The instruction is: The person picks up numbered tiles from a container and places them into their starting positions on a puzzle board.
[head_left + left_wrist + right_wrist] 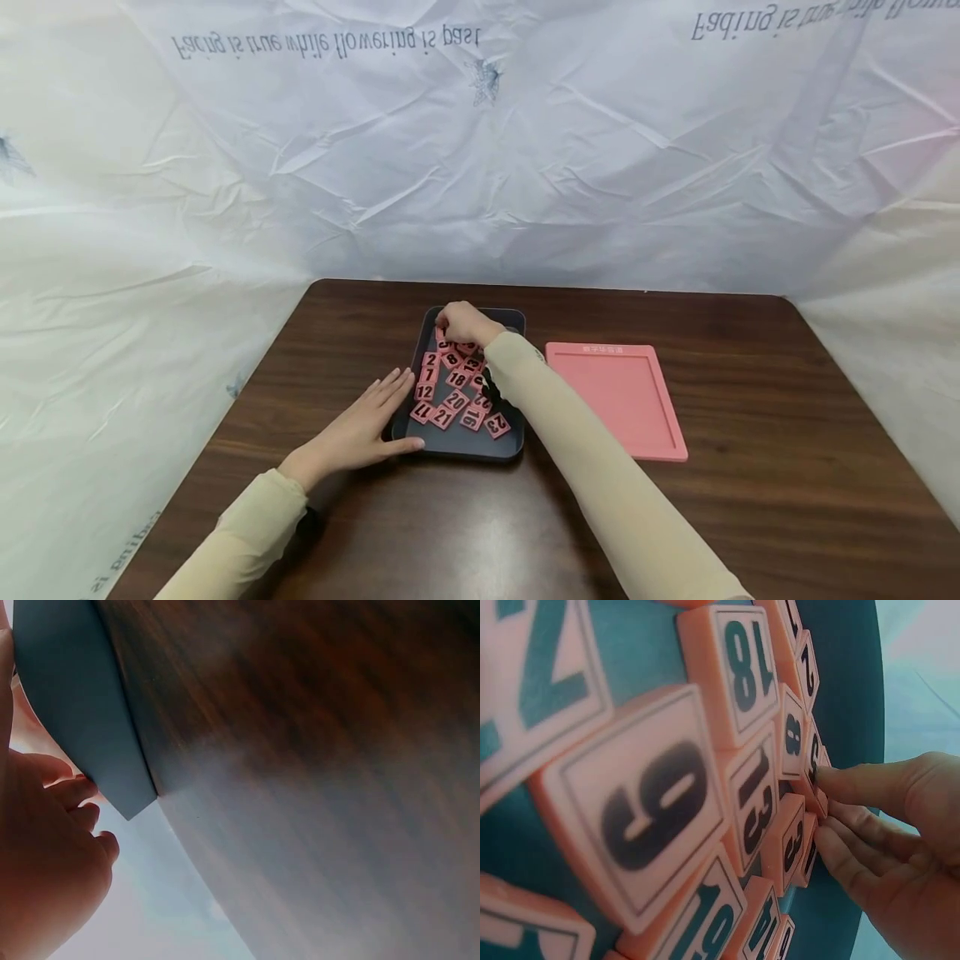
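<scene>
A dark tray (457, 446) holds pink square tiles printed with black numbers. My right hand (465, 323) reaches over its far left corner and pinches a number tile (440, 333) there. In the right wrist view, its fingertips are right beside the tile marked 5 (814, 761), with tile 18 (750, 675) and tile 13 (751, 799) nearby. My left hand (363, 429) lies with fingers extended along the tray's left side, thumb at the near left corner. The left wrist view has this hand (56, 855) against the tray's outer wall (82, 705).
To the right of the tray lies a flat pink frame (611, 400) with a raised rim and pale lettering on its far edge. Both stand on a dark wooden table (765, 467). White printed sheeting (480, 183) hangs behind the table and at its sides.
</scene>
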Motion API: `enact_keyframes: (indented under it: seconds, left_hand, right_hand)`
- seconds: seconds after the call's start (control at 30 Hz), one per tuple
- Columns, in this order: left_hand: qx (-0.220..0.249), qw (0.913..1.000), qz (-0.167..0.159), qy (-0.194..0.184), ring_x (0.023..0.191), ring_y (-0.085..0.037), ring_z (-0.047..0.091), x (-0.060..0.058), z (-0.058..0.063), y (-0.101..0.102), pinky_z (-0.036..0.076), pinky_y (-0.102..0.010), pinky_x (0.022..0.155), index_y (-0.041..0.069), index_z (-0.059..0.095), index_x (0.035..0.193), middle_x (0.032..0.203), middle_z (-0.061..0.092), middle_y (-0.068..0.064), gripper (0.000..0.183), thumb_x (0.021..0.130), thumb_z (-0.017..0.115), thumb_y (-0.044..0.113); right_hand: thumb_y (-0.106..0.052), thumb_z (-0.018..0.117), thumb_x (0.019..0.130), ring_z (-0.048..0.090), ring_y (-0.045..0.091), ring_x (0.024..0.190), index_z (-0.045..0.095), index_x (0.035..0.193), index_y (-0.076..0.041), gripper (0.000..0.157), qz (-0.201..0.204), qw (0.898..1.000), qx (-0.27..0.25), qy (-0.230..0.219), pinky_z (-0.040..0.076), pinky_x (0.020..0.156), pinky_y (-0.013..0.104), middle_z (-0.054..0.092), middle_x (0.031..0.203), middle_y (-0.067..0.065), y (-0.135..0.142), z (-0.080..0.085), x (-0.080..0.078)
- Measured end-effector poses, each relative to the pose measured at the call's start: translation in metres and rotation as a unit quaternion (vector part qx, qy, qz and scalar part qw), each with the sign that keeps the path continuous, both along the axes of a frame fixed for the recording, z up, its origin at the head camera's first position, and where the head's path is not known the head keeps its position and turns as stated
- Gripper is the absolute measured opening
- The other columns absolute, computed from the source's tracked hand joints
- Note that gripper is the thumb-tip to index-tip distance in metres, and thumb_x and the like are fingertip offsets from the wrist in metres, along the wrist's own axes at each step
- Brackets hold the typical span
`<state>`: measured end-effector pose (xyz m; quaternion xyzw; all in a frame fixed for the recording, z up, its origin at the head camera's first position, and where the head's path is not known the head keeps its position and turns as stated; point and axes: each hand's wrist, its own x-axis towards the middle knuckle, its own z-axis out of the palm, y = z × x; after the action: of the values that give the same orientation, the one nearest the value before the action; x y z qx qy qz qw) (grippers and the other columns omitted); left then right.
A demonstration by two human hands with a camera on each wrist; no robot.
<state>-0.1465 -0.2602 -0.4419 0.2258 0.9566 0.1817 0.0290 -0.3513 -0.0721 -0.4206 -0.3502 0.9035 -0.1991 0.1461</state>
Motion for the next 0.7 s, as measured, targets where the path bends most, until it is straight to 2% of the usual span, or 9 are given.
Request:
enact_keyframes:
  seconds: [0.37,0.6,0.7]
  left_hand:
    - [0.006,0.9999,0.005,-0.008,0.154,-0.029,0.011,0.001,-0.002,-0.001,0.014,-0.053,0.122,0.005,0.019,0.161,0.167,0.019,-0.011,0.107,0.088,0.062,0.070]
    - [0.003,0.9999,0.004,-0.010,0.154,-0.030,0.011,0.001,-0.001,0.000,0.014,-0.053,0.121,0.005,0.019,0.161,0.167,0.018,-0.012,0.106,0.088,0.061,0.070]
    - [0.003,0.9999,0.006,-0.010,0.154,-0.030,0.012,0.002,-0.001,-0.001,0.015,-0.053,0.121,0.005,0.019,0.161,0.167,0.018,-0.012,0.107,0.088,0.061,0.070]
  right_hand:
    - [-0.008,0.070,0.095,0.059,0.027,0.119,0.065,0.132,-0.005,0.037,-0.027,0.999,-0.024,-0.024,0.051,0.097,0.039,0.064,0.128,0.014,0.001,0.002,0.006]
    - [-0.001,0.066,0.095,0.061,0.023,0.101,0.068,0.127,-0.006,0.032,-0.037,0.998,-0.052,-0.016,0.052,0.083,0.033,0.066,0.115,0.011,0.005,0.001,0.009]
    - [0.000,0.062,0.098,0.064,0.025,0.094,0.069,0.126,-0.005,0.030,-0.053,0.993,-0.094,-0.040,0.052,0.078,0.032,0.068,0.109,0.012,0.011,0.005,0.011]
